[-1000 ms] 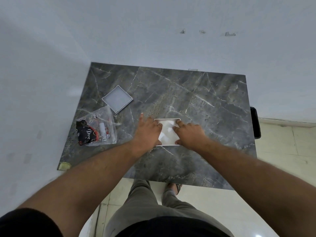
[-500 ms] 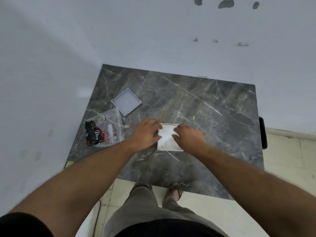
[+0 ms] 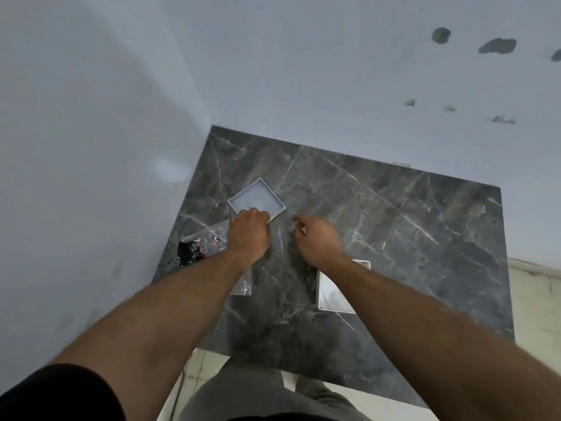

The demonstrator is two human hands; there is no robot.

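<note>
A shallow grey square lid (image 3: 256, 202) lies on the dark marble table (image 3: 409, 238) near its back left. My left hand (image 3: 249, 232) is at the lid's near corner, with its fingers curled onto that edge. Just to the right, my right hand (image 3: 318, 238) hovers over bare table. Its fingers are loosely bent, the index finger points left, and it holds nothing. A white square box (image 3: 332, 299) sits nearer to me, partly hidden under my right forearm.
A clear plastic bag (image 3: 197, 247) with a black packet inside lies at the table's left edge, partly under my left forearm. White walls close the table in on the left and at the back. Pale floor tiles (image 3: 540, 299) show to the right.
Both hands have left the white box and moved away from me and to the left. My left hand has reached the grey lid. The camera has tilted up.
</note>
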